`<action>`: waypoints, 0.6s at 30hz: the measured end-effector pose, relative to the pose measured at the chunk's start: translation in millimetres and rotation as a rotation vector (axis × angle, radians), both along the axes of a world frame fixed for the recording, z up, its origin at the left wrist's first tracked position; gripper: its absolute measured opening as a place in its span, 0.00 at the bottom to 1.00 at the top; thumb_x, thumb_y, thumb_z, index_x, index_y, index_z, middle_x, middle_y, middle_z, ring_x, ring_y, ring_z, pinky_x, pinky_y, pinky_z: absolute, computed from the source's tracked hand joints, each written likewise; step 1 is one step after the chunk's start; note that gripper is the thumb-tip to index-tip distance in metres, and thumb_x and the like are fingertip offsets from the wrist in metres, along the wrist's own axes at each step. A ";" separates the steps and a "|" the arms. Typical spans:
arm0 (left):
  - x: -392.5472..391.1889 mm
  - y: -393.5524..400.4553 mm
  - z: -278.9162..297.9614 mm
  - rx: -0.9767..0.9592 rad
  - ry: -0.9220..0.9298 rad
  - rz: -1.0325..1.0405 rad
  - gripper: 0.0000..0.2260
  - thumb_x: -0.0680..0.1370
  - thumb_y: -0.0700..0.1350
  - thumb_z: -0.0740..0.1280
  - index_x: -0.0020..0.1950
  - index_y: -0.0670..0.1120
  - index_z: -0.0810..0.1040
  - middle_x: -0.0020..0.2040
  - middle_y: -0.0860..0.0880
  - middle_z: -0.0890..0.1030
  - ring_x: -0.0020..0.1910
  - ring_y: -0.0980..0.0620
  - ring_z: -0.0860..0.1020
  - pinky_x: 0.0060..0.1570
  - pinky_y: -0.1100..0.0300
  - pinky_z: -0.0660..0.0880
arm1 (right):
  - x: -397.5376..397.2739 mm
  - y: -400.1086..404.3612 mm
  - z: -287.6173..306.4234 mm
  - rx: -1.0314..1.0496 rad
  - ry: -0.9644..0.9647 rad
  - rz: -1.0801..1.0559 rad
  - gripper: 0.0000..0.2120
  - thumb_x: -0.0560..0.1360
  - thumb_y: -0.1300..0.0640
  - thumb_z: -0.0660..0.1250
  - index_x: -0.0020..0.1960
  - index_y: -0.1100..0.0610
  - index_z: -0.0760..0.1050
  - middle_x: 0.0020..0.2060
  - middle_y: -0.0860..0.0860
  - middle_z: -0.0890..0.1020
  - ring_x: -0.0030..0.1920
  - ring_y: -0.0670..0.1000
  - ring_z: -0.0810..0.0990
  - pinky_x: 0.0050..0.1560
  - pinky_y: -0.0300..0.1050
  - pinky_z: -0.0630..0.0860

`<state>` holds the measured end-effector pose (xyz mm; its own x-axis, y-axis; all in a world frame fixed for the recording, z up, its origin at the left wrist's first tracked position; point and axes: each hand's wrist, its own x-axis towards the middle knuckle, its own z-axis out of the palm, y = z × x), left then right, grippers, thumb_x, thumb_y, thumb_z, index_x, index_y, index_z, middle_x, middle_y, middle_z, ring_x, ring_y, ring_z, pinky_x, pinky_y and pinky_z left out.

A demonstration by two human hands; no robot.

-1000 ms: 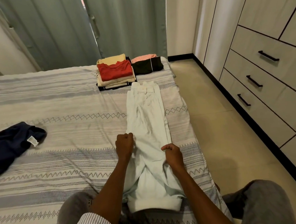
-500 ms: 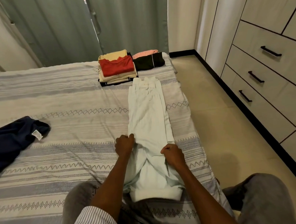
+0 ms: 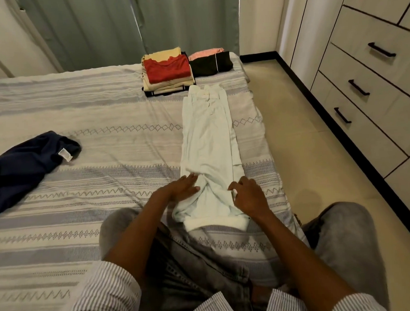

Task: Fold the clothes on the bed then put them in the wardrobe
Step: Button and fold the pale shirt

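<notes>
Pale mint trousers (image 3: 208, 141) lie stretched lengthwise on the striped bed (image 3: 90, 113), folded leg on leg, waistband at the far end. My left hand (image 3: 180, 186) lies flat with straight fingers on the trousers' left edge near the cuffs. At the right edge, my right hand (image 3: 247, 196) has its fingers curled on the cloth. A stack of folded clothes with a red top (image 3: 168, 70) sits at the far end of the bed, with a black and pink folded pile (image 3: 211, 62) beside it. A dark navy garment (image 3: 21, 165) lies crumpled at the left.
The wardrobe (image 3: 365, 59), with drawers and black handles, lines the right wall across a strip of tiled floor (image 3: 292, 117). Grey-green curtains (image 3: 133, 23) hang behind the bed. My knees in grey jeans rest at the bed's near edge.
Both hands gripped the trousers in fists before. Now my left hand has flattened out on the cloth, and my right hand has loosened but stays curled at the right edge.
</notes>
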<state>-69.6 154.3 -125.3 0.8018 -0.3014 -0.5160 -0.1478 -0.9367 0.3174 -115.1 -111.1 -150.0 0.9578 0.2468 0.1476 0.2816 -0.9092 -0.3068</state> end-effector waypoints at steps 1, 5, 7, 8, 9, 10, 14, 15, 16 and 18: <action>-2.0 3.9 6.2 -0.033 0.028 -0.017 0.34 0.82 0.57 0.58 0.81 0.45 0.46 0.81 0.46 0.45 0.80 0.44 0.49 0.77 0.50 0.51 | 1.2 -5.0 -0.9 -0.024 -0.034 0.035 0.10 0.70 0.61 0.70 0.49 0.52 0.81 0.45 0.56 0.78 0.41 0.61 0.78 0.35 0.46 0.69; -46.3 22.3 14.4 0.004 0.090 0.038 0.46 0.77 0.56 0.70 0.81 0.45 0.43 0.81 0.47 0.48 0.79 0.46 0.53 0.76 0.54 0.53 | -17.1 -0.8 -3.1 -0.089 -0.165 0.226 0.18 0.70 0.55 0.63 0.58 0.48 0.79 0.59 0.51 0.80 0.49 0.57 0.80 0.40 0.50 0.77; -49.6 23.9 14.7 0.011 -0.049 0.114 0.45 0.74 0.55 0.74 0.80 0.41 0.50 0.79 0.43 0.56 0.76 0.43 0.61 0.74 0.51 0.60 | -7.4 0.9 2.5 -0.122 -0.226 0.323 0.17 0.69 0.55 0.60 0.54 0.48 0.80 0.55 0.49 0.82 0.48 0.56 0.81 0.39 0.50 0.76; -62.1 19.0 9.5 0.033 -0.158 0.152 0.40 0.74 0.53 0.74 0.78 0.41 0.58 0.76 0.40 0.63 0.72 0.41 0.66 0.69 0.51 0.66 | -12.4 -2.1 0.9 -0.102 -0.274 0.352 0.14 0.69 0.57 0.62 0.51 0.50 0.81 0.51 0.49 0.83 0.44 0.56 0.82 0.37 0.49 0.75; -61.2 15.9 13.2 0.065 -0.253 0.156 0.32 0.74 0.50 0.74 0.73 0.41 0.65 0.71 0.40 0.68 0.67 0.40 0.71 0.64 0.51 0.69 | -10.5 -3.0 6.0 -0.087 -0.292 0.361 0.11 0.69 0.59 0.65 0.48 0.52 0.81 0.46 0.49 0.83 0.41 0.56 0.81 0.35 0.48 0.74; -79.9 10.0 6.4 0.070 -0.302 0.173 0.25 0.75 0.48 0.72 0.68 0.42 0.70 0.66 0.40 0.72 0.62 0.40 0.74 0.59 0.53 0.71 | -21.7 -7.2 -0.7 -0.062 -0.315 0.379 0.08 0.69 0.60 0.66 0.46 0.53 0.80 0.43 0.50 0.82 0.38 0.55 0.80 0.33 0.47 0.74; -94.5 -3.6 17.8 -0.067 -0.378 0.071 0.07 0.76 0.44 0.70 0.51 0.44 0.79 0.49 0.46 0.81 0.48 0.46 0.79 0.45 0.55 0.72 | -27.6 -23.7 -11.9 -0.046 -0.296 0.369 0.07 0.73 0.56 0.63 0.46 0.54 0.79 0.45 0.50 0.82 0.39 0.56 0.79 0.33 0.49 0.76; -94.5 -1.8 18.9 -0.116 -0.338 0.062 0.04 0.76 0.44 0.71 0.50 0.45 0.80 0.47 0.49 0.81 0.45 0.48 0.79 0.45 0.56 0.73 | -24.3 -28.0 -13.7 -0.044 -0.253 0.365 0.09 0.74 0.53 0.62 0.48 0.54 0.80 0.46 0.50 0.82 0.41 0.56 0.80 0.36 0.50 0.76; -95.0 0.9 18.5 -0.155 -0.275 0.052 0.03 0.77 0.43 0.71 0.50 0.46 0.82 0.47 0.51 0.82 0.45 0.50 0.80 0.46 0.57 0.75 | -21.8 -32.0 -14.9 -0.037 -0.189 0.370 0.13 0.76 0.50 0.59 0.50 0.54 0.81 0.49 0.50 0.83 0.45 0.56 0.81 0.40 0.51 0.77; -104.2 8.2 16.8 -0.167 -0.169 0.023 0.07 0.77 0.41 0.69 0.53 0.48 0.82 0.50 0.53 0.83 0.50 0.52 0.80 0.53 0.57 0.75 | -28.1 -37.4 -17.0 0.018 -0.029 0.380 0.20 0.77 0.47 0.55 0.58 0.52 0.82 0.57 0.49 0.83 0.55 0.54 0.81 0.50 0.51 0.79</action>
<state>-173.8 162.5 -108.5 0.8802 -0.3515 -0.3189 -0.1907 -0.8773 0.4405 -143.2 -148.4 -167.0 0.7936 0.5809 0.1812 0.6067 -0.7326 -0.3086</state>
